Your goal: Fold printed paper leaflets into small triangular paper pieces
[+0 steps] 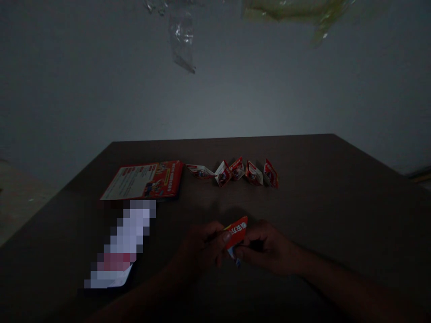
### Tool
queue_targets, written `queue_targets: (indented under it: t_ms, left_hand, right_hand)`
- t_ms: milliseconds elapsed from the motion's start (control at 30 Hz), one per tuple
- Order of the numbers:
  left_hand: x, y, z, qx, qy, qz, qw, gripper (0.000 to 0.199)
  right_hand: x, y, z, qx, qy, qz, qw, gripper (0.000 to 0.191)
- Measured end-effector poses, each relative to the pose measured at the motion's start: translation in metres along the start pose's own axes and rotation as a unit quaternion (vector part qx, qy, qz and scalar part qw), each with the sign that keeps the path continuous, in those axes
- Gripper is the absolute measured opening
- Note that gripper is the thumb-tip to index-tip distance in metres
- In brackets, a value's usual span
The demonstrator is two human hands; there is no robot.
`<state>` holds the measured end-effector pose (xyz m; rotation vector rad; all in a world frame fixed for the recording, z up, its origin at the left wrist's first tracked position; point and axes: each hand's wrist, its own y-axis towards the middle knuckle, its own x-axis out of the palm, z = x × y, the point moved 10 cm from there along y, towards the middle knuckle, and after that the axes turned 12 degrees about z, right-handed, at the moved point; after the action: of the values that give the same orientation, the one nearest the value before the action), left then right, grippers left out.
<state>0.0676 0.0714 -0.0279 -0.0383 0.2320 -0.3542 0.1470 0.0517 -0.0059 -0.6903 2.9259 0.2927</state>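
Between my hands is a folded red paper (237, 229) with white printed characters and a paler, bluish part below. My left hand (209, 246) pinches its left side, thumb on top. At the paper's lower right, the fingers of my right hand (267, 246) are closed on it. Beyond my hands, several folded red-and-white papers (222, 174) stand or lie in a loose row. To their left lies a stack of red printed leaflets (139, 181) with a pale text panel. Dim light hides the finer folds.
A phone-like object with a bright, blurred-out screen (126, 242) lies at the left, in front of the leaflets. The dark table (319, 179) meets a pale wall (235, 98). Clear plastic (182, 38) and yellowish tape (286, 12) are on the wall above.
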Motion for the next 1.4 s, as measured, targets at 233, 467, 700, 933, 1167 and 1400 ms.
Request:
queue_targets:
  t_ms: [233, 467, 700, 933, 1167, 1400]
  left_hand:
    - [-0.001, 0.001, -0.005, 0.000, -0.012, -0.002, 1.000, 0.029]
    - [-0.001, 0.001, -0.004, -0.001, -0.017, 0.003, 1.000, 0.029]
    - [-0.001, 0.001, -0.003, 0.009, 0.005, -0.001, 1.000, 0.028]
    - [-0.004, 0.003, 0.000, 0.012, 0.012, 0.009, 1.000, 0.028]
    - [-0.004, 0.002, -0.005, 0.012, -0.003, 0.009, 1.000, 0.028]
    - [-0.004, 0.002, -0.005, 0.019, 0.051, 0.001, 0.999, 0.025]
  right_hand:
    - [0.001, 0.001, 0.003, 0.014, 0.021, -0.010, 1.000, 0.022]
    - [0.000, -0.001, 0.008, 0.008, -0.025, -0.008, 1.000, 0.022]
    - [-0.004, -0.002, 0.017, 0.013, -0.044, 0.009, 0.999, 0.026]
    - [0.000, -0.003, 0.018, 0.034, -0.014, -0.005, 0.999, 0.024]
    - [-0.002, -0.002, 0.021, 0.045, -0.014, 0.005, 0.999, 0.023]
    - [-0.003, -0.002, 0.020, 0.054, 0.003, 0.013, 0.998, 0.020]
